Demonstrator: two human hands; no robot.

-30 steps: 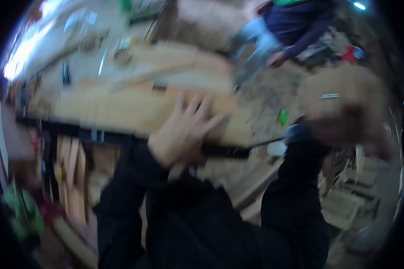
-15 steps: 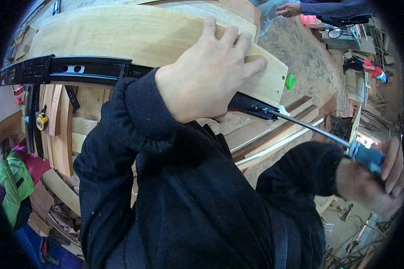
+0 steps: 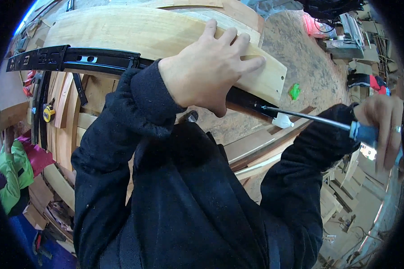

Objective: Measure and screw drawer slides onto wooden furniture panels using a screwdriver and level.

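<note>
A pale wooden board (image 3: 121,31) lies across the upper view, with a black metal drawer slide (image 3: 103,59) along its near edge. My left hand (image 3: 213,67) grips the board near its right end, four fingers apart over its face and the thumb down by the slide. My right hand (image 3: 384,121), at the far right, is closed around the blue handle of a screwdriver (image 3: 312,118). The screwdriver's tip meets the right end of the slide; whether a screw sits there is too small to tell. Just below the tip is a white plastic piece (image 3: 283,121).
Below the board, long timber strips (image 3: 258,152) lie on the right. A yellow tape measure (image 3: 49,113) is among upright planks on the left. Someone in a green jacket (image 3: 15,175) is at the far left. A green scrap (image 3: 294,91) lies on the floor.
My right hand has moved up and turned around the screwdriver's handle. Board and slide have shifted slightly right in view. Another person's hand at the top has gone out of sight.
</note>
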